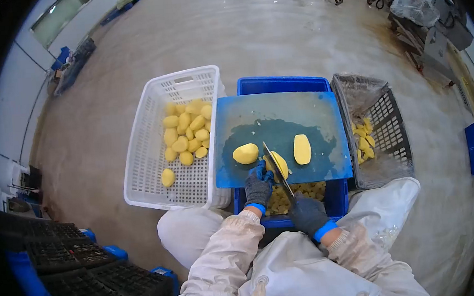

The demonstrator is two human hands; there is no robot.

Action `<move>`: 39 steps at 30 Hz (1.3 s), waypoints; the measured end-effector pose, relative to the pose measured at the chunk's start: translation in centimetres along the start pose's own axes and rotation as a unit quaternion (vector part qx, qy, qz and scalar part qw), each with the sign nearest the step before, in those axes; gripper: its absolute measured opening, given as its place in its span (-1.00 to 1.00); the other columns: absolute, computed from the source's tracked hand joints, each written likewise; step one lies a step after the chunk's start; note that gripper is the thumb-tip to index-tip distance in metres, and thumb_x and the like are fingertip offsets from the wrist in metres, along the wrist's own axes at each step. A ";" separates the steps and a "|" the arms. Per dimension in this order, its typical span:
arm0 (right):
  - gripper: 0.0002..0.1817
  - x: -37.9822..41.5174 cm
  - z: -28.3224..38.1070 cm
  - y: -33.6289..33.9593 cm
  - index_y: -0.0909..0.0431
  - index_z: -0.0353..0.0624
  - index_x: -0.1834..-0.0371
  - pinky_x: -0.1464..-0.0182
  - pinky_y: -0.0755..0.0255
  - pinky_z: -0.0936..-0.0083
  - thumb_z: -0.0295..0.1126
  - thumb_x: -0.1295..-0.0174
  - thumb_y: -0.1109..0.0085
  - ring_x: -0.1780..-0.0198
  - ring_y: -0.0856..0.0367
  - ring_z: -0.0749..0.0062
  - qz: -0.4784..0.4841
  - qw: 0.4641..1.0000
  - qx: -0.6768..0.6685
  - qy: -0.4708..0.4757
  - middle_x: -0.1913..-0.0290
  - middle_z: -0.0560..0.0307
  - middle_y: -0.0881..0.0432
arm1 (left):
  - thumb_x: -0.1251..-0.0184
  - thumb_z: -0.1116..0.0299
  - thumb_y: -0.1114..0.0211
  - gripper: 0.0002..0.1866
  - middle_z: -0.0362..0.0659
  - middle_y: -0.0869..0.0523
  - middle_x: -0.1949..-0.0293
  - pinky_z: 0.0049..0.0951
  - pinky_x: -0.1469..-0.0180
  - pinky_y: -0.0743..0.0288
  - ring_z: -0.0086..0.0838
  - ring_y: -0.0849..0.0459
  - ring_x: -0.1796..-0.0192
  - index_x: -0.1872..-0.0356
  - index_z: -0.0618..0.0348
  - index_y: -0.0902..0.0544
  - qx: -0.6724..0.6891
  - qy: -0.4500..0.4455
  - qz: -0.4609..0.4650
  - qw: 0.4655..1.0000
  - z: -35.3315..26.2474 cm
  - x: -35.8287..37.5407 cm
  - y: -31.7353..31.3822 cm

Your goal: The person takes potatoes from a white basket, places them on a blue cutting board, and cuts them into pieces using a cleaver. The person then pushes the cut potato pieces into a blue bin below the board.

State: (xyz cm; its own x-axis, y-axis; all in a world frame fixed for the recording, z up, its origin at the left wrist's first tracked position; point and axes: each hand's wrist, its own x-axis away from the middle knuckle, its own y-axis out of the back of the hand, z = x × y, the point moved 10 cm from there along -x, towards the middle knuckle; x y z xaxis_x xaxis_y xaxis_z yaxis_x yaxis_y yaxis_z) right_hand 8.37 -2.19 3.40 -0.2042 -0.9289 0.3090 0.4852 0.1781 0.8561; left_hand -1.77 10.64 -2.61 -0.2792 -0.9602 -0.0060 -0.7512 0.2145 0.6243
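Only knife [277,170] edge against potato [278,163]

Three peeled potatoes [246,153] on one blue cutting board [279,117] (one under the knife [277,170]), three crates [159,154].

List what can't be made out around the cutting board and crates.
Head view only:
- Blue crate contents: mostly hidden under the cutting board.
- Potato being cut: partly hidden by the left hand and knife.
- Right hand grip: fingers curl out of sight.
- Black crate pieces: too small to tell.
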 end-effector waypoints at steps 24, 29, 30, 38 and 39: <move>-0.78 5.5 -7.3 7.3 -0.49 -0.18 0.28 0.42 -0.42 0.07 -0.26 -0.15 -0.02 0.47 -0.57 -0.06 -0.182 0.976 -0.119 0.015 0.56 -0.13 -0.57 | -0.07 0.03 -0.26 -0.18 0.13 -0.22 -0.30 -0.04 -0.37 0.02 0.02 -0.17 -0.33 -0.32 0.20 -0.17 -0.225 -0.223 0.126 0.940 -6.2 -0.8 -4.5; -0.77 2.9 -6.0 4.8 -0.48 -0.17 0.31 0.42 -0.40 0.08 -0.23 -0.17 0.02 0.47 -0.57 -0.04 -0.111 0.993 -0.044 0.020 0.57 -0.13 -0.56 | -0.07 0.01 -0.27 -0.28 0.15 -0.38 -0.17 -0.05 -0.28 -0.12 0.04 -0.30 -0.23 -0.20 0.24 -0.32 -0.175 -0.150 0.023 0.973 -3.5 0.4 -1.2; -0.77 2.7 -5.7 5.0 -0.48 -0.17 0.31 0.42 -0.40 0.08 -0.23 -0.17 0.02 0.47 -0.57 -0.04 -0.109 0.993 -0.041 0.020 0.57 -0.13 -0.56 | -0.07 0.01 -0.27 -0.28 0.15 -0.38 -0.17 -0.05 -0.28 -0.12 0.04 -0.30 -0.23 -0.20 0.24 -0.32 -0.172 -0.148 0.023 0.974 -3.4 0.4 -1.3; -0.75 -0.1 -5.7 4.1 -0.52 -0.18 0.27 0.35 -0.48 0.14 -0.26 -0.10 0.02 0.40 -0.63 0.06 -0.037 0.998 0.044 0.013 0.51 -0.09 -0.62 | -0.11 0.06 -0.25 -0.47 0.11 -0.50 -0.06 -0.10 -0.24 -0.20 0.00 -0.37 -0.17 -0.01 0.25 -0.52 -0.169 -0.151 0.015 0.974 -3.1 -0.4 -1.4; -0.75 -0.8 -6.2 3.3 -0.52 -0.18 0.27 0.35 -0.48 0.14 -0.26 -0.10 0.02 0.40 -0.63 0.06 -0.039 0.998 0.046 0.015 0.51 -0.09 -0.62 | -0.11 0.06 -0.25 -0.47 0.11 -0.50 -0.06 -0.10 -0.24 -0.20 0.00 -0.37 -0.17 -0.01 0.25 -0.52 -0.168 -0.151 0.012 0.974 -3.4 -0.4 -1.3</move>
State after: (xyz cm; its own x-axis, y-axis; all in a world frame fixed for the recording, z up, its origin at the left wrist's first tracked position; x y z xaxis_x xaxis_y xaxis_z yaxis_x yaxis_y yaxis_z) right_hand 15.39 -2.86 3.47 -0.2118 -0.9503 0.2281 0.3888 0.1322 0.9118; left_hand 1.32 10.16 -0.77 -0.4960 -0.8480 -0.1869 -0.5185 0.1166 0.8471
